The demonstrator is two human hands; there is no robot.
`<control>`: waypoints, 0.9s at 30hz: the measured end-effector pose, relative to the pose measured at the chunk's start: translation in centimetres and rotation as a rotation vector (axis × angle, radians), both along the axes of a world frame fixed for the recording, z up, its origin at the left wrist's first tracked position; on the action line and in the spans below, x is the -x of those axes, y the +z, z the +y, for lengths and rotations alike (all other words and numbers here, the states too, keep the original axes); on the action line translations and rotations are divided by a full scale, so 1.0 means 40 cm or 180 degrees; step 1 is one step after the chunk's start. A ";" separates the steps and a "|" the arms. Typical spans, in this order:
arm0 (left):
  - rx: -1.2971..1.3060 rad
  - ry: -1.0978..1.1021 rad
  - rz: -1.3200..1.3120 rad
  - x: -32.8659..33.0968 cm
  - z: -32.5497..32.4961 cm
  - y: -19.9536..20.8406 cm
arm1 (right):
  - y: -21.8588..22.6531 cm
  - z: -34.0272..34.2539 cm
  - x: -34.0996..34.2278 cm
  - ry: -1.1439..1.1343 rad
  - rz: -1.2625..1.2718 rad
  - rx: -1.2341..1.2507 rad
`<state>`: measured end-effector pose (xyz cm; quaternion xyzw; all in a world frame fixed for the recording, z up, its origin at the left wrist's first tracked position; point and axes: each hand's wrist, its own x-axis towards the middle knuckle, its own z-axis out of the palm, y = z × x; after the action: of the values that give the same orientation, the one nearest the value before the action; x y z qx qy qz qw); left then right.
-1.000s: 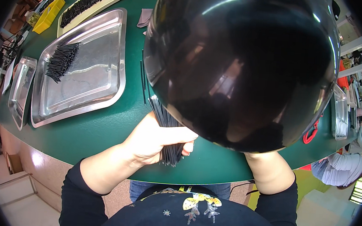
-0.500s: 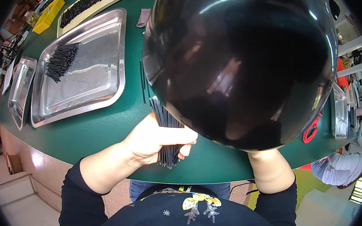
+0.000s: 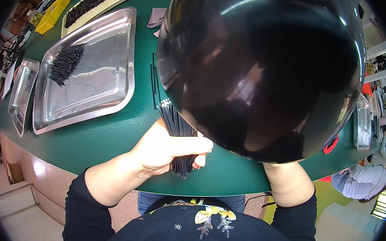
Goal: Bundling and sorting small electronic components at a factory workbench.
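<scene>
My left hand (image 3: 166,148) is closed around a bundle of thin black wires (image 3: 175,121), its thumb laid across them. The bundle stands out above and below the fist, with pale tips at the upper end. A few separate black wires (image 3: 154,79) lie just beyond the bundle, by the edge of a large glossy black dome (image 3: 255,80). This dome covers the middle and right of the view. My right hand goes under it; the wrist (image 3: 284,170) shows, but the fingers and anything they hold are hidden.
On the green table (image 3: 105,145) at left is a metal tray (image 3: 100,84) with short black wires (image 3: 67,63). Behind it are a cream tray (image 3: 104,11) of black pieces and a yellow bin (image 3: 51,14). Narrow metal trays stand at both sides. A red-handled tool (image 3: 331,145) lies right.
The black dome appears slightly farther right and now covers more of the red handle. My left hand keeps its hold on the wires, with its thumb a little farther right.
</scene>
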<state>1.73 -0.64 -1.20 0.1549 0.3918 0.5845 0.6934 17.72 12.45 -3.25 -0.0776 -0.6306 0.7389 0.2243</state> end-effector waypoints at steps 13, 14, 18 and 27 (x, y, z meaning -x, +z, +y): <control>0.0181 -0.0471 -0.0845 0.011 -0.003 0.005 | 0.000 0.028 -0.017 0.0341 0.0172 0.0087; 0.0143 -0.0584 -0.1023 0.011 -0.004 -0.001 | 0.000 0.025 -0.012 0.0368 0.0187 0.0095; -0.0063 -0.0152 -0.0843 -0.009 -0.002 -0.018 | -0.001 0.034 -0.007 0.0473 0.0249 0.0127; -0.0204 0.0141 -0.0266 -0.013 0.001 -0.010 | 0.008 0.000 0.017 -0.0261 0.0425 0.0379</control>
<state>2.25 -0.60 -1.60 0.1438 0.3470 0.6178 0.6908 17.03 12.44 -2.92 -0.0671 -0.5656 0.7688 0.2908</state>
